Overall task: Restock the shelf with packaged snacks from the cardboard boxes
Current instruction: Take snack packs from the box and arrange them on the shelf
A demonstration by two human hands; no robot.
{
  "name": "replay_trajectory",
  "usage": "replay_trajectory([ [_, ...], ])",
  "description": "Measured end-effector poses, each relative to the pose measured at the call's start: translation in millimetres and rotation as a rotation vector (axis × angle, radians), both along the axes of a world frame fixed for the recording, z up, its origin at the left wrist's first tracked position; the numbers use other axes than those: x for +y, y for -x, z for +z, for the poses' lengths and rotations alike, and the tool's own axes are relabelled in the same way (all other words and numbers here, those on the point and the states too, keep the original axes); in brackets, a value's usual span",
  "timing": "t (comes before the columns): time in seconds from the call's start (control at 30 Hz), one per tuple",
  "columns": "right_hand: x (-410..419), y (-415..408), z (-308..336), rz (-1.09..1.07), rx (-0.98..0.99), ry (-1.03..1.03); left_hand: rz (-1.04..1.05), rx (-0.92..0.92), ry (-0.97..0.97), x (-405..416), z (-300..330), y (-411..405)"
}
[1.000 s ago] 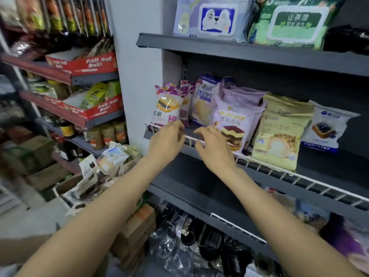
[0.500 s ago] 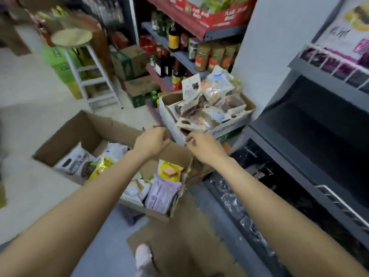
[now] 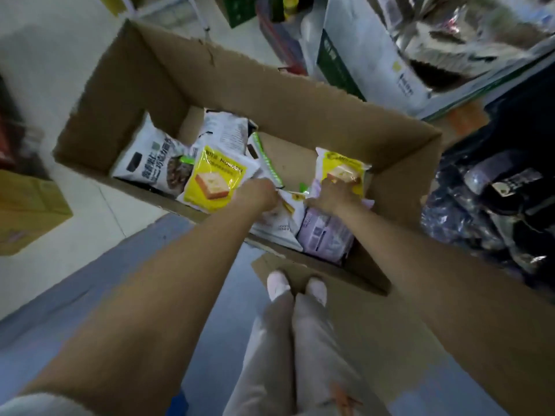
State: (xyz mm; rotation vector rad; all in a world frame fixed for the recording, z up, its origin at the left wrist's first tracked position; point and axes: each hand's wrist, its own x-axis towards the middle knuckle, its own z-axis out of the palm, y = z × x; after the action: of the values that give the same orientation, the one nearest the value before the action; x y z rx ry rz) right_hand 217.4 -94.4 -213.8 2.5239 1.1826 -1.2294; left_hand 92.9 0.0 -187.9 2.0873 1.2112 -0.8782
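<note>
down inside the cardboard box (image 3: 270, 82) at your feet, you are now reaching for stock, having turned from the shelf. your left hand (image 3: 255, 195) is grasping a yellow cake packet (image 3: 214, 178) at ten o'clock; your right hand (image 3: 333, 195) is pressing another yellow packet (image 3: 342, 169) at one o'clock, grip unclear.

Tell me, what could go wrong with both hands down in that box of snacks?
1. The left hand and right hand reach in close together among overlapping packets; pulling one, such as the yellow packet, may drag its neighbours out too.
2. The box has a torn rim, and a packet could snag on it.
3. The feet stand on loose cardboard, which might slip.
</note>
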Motion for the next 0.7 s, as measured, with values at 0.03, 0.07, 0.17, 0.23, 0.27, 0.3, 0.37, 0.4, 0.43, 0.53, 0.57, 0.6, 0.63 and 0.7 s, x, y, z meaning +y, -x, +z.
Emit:
replay_trajectory([
  [0.03,-1,0,-8,0.0,-0.035,-0.004,0.008,0.055,0.045,0,-9,2],
  [0.07,-1,-2,-13,-0.017,-0.072,-0.019,-0.01,0.118,0.074,0,-15,2],
  [0.17,0,-15,-19,-0.055,-0.084,-0.071,0.049,0.203,0.187,-2,-17,3],
  [0.23,-2,-23,-19,-0.146,-0.042,-0.108,0.139,0.202,0.18,-1,-12,2],
  [0.27,-3,-25,-16,-0.212,-0.016,-0.136,0.187,0.185,0.168,0,-8,3],
  [0.3,-5,-27,-12,-0.278,0.002,-0.179,0.233,0.168,0.153,1,-6,2],
  [0.37,-13,-32,-3,-0.361,0.011,-0.279,0.291,0.134,0.127,6,2,5],
  [0.4,-18,-35,4,-0.369,0.011,-0.328,0.337,0.101,0.095,9,7,3],
  [0.43,-23,-37,11,-0.384,0.017,-0.378,0.368,0.071,0.073,12,14,3],
  [0.53,-30,-44,29,-0.438,0.173,-0.597,0.393,-0.055,-0.031,15,39,-5],
  [0.57,-29,-45,38,-0.439,0.25,-0.677,0.395,-0.106,-0.07,13,47,-8],
  [0.6,-28,-46,48,-0.444,0.334,-0.732,0.378,-0.148,-0.105,9,57,-11],
  [0.63,-27,-47,60,-0.465,0.428,-0.763,0.358,-0.173,-0.137,4,67,-15],
  [0.7,-26,-47,84,-0.569,0.646,-0.799,0.33,-0.222,-0.191,-6,84,-21],
])
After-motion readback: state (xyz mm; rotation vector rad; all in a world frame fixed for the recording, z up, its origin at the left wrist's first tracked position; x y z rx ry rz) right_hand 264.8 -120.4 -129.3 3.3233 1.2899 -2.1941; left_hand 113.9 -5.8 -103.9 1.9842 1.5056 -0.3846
